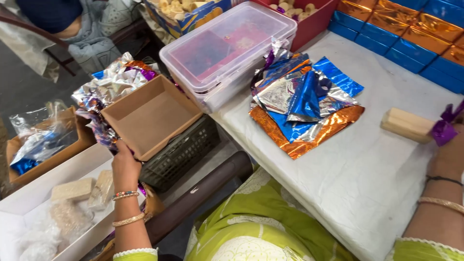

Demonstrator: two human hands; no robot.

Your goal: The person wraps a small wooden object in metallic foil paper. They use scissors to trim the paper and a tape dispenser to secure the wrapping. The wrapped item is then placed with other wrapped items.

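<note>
My left hand reaches down to the left and touches the near corner of an empty brown cardboard box, beside crumpled shiny wrappers. My right hand rests at the table's right edge, pinching a purple foil wrapper against a pale rectangular block lying on the white table cover. A pile of blue, silver and orange foil sheets lies in the middle of the table.
A clear lidded plastic container stands at the table's far corner. Blue and orange boxes line the back right. A white tray with pale blocks sits at lower left, beside a dark crate and a brown box with bags.
</note>
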